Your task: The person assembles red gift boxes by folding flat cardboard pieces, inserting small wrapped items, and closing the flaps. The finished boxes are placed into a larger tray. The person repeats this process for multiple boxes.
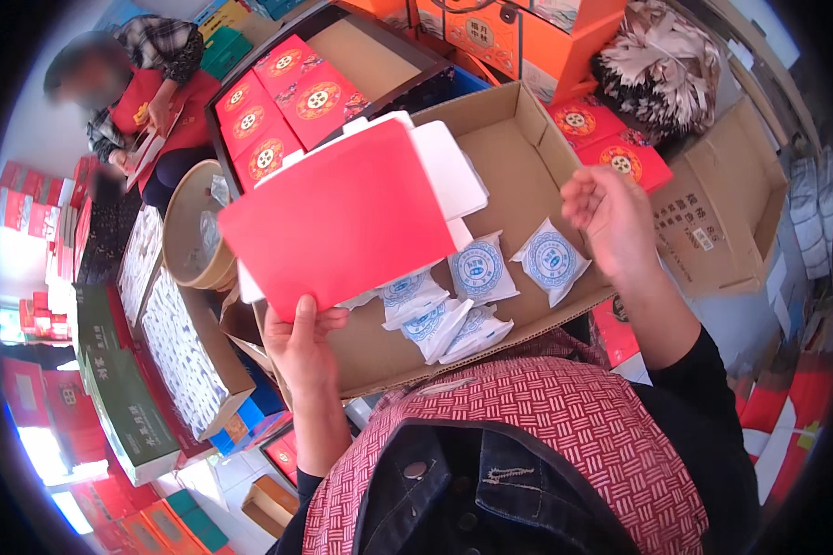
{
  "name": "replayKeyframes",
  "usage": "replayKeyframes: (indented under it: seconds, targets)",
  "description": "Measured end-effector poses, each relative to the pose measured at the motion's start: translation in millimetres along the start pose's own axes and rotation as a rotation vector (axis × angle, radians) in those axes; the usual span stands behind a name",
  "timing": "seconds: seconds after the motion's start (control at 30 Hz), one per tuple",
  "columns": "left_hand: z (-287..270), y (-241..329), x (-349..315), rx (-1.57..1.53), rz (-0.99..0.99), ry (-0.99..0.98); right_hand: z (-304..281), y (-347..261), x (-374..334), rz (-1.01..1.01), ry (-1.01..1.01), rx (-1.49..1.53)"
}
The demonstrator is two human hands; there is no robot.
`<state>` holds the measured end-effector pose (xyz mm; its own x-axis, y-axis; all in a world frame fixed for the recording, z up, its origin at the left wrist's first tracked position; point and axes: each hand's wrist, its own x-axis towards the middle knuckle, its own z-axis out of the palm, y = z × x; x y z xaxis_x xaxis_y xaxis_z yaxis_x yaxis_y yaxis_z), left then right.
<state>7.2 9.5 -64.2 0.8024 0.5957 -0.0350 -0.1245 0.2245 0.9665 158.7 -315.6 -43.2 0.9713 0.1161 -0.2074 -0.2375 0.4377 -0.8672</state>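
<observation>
My left hand (307,350) grips the lower left corner of a flat red carton (333,222), thumb on top. White flaps (449,171) stick out from its far and right edges. The carton is held tilted above a shallow cardboard box (509,153) and hides part of it. Several white wrapped packets with round blue prints (483,268) lie in that box, a few heaped near its front wall. One packet (551,262) rests apart, towards the right wall. Over that wall hovers my right hand (611,217), fingers loosely bent and apart, with nothing visible in them.
Beyond the box, a dark tray holds red printed boxes (319,100). A round bin (190,231) and a carton of small white packets (183,347) stand left. At upper left, a person (162,88) handles a flat piece. Folded cardboard (717,203) lies right.
</observation>
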Motion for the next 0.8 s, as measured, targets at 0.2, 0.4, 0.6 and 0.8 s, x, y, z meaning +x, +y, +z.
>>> replayKeyframes:
  seconds: [0.2, 0.4, 0.6, 0.8]
  targets:
    - [-15, 17, -5, 0.277, 0.3, -0.372, 54, -57, 58, -0.602, -0.356, -0.729]
    - [-7, 7, -29, 0.339, 0.34, -0.376, 149, -65, 112, -0.183, -1.148, -1.282]
    - [-5, -3, -21, 0.147, 0.171, -0.466, 172, -34, 92, -0.657, -1.018, -1.464]
    - [-12, 12, -20, 0.757, -0.082, -0.636, 137, 42, 76, -1.339, -0.85, -1.57]
